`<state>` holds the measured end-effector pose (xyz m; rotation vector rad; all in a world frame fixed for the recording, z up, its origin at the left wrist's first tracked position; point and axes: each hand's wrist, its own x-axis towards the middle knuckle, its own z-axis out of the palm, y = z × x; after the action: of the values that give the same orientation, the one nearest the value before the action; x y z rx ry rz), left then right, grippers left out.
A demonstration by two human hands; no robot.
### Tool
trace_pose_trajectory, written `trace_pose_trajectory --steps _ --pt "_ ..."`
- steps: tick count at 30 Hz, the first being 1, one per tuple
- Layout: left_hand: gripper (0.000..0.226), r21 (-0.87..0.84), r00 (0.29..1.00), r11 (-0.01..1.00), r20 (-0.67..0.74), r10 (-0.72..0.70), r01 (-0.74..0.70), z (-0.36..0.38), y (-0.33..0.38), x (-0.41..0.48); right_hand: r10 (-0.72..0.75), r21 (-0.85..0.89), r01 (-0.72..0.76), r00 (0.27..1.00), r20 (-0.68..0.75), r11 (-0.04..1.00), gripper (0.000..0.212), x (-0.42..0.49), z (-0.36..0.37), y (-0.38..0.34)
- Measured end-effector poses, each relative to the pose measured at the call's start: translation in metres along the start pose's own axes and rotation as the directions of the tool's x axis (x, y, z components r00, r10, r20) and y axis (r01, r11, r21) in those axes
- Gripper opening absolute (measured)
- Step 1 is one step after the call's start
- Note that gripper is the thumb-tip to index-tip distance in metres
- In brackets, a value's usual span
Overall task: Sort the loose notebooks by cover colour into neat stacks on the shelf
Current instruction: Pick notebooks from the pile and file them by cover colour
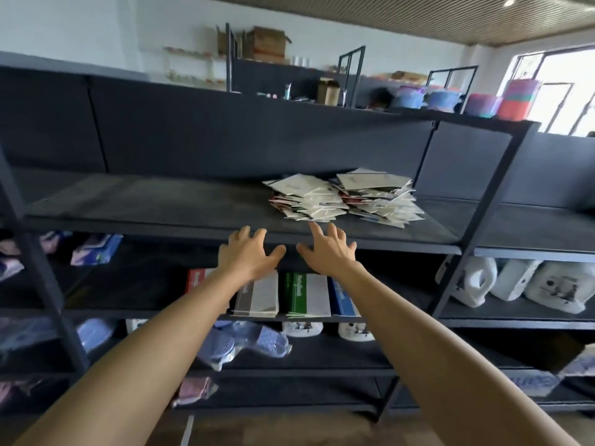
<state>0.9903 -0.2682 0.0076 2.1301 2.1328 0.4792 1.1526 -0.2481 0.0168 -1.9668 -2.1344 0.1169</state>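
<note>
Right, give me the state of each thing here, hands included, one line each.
Loose notebooks: jumbled, unsorted heap on the upper shelf.
Left hand: open, fingers spread, holding nothing.
Right hand: open, fingers spread, forefinger near the heap, contact unclear.
Red stack: neat, on the lower shelf, partly hidden.
Grey stack: neat, flat.
Green stack: neat, flat.
Blue stack: neat, partly hidden.
Cardboard box: flaps open.

This looks like a shop or its stockroom: long dark metal shelves [193,201] run in rows, loaded with many of the same goods. There are white plastic jugs [473,281], bagged blue items [244,346], stacks of notebooks [307,294] and coloured plastic tubs [518,98], with cardboard boxes [269,43] on a far rack.
</note>
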Motion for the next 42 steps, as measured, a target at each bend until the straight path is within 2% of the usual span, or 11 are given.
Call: trace_pose_trajectory --steps 8,15,22,25,32,35,37,39,42 --pt "0.069 0.006 0.999 1.000 0.031 0.020 -0.020 0.012 -0.015 0.068 -0.002 -0.013 0.002 1.000 0.015 1.000 0.061 0.061 0.016 -0.007" --pt "0.067 -0.003 0.993 0.995 0.053 0.103 -0.103 0.016 -0.064 0.177 0.012 -0.087 -0.016 0.999 -0.042 0.996 0.053 0.181 0.037 -0.032" --pt "0.065 0.030 0.990 0.995 0.108 0.090 -0.094 0.015 -0.108 0.275 0.109 -0.113 -0.116 0.992 -0.059 0.987 0.047 0.266 0.053 -0.027" --pt "0.065 0.022 0.987 0.996 0.138 0.082 -0.086 0.026 -0.109 0.298 0.125 -0.104 -0.132 0.990 -0.068 0.986 0.045 0.285 0.053 -0.012" --pt "0.060 -0.066 0.989 0.991 0.087 0.122 -0.116 0.039 -0.082 0.338 0.107 -0.092 -0.105 0.994 0.018 0.990 0.044 0.326 0.048 0.007" --pt "0.057 -0.166 0.990 0.979 0.051 0.130 -0.120 0.040 -0.075 0.350 0.019 -0.294 -0.014 1.000 0.014 0.956 0.032 0.334 0.042 0.010" --pt "0.056 -0.317 0.991 0.943 0.047 0.124 -0.103 0.040 -0.070 0.357 0.004 -0.320 -0.003 1.000 0.003 0.947 0.028 0.338 0.028 0.010" --pt "0.063 -0.494 0.993 0.865 0.037 0.113 -0.080 0.040 -0.065 0.360 -0.008 -0.230 -0.002 0.999 -0.045 0.973 0.027 0.342 0.005 0.003" --pt "0.083 -0.687 0.997 0.726 0.015 0.076 -0.045 0.033 -0.062 0.370 -0.064 0.053 0.079 0.970 -0.236 0.995 0.021 0.348 -0.042 -0.014"
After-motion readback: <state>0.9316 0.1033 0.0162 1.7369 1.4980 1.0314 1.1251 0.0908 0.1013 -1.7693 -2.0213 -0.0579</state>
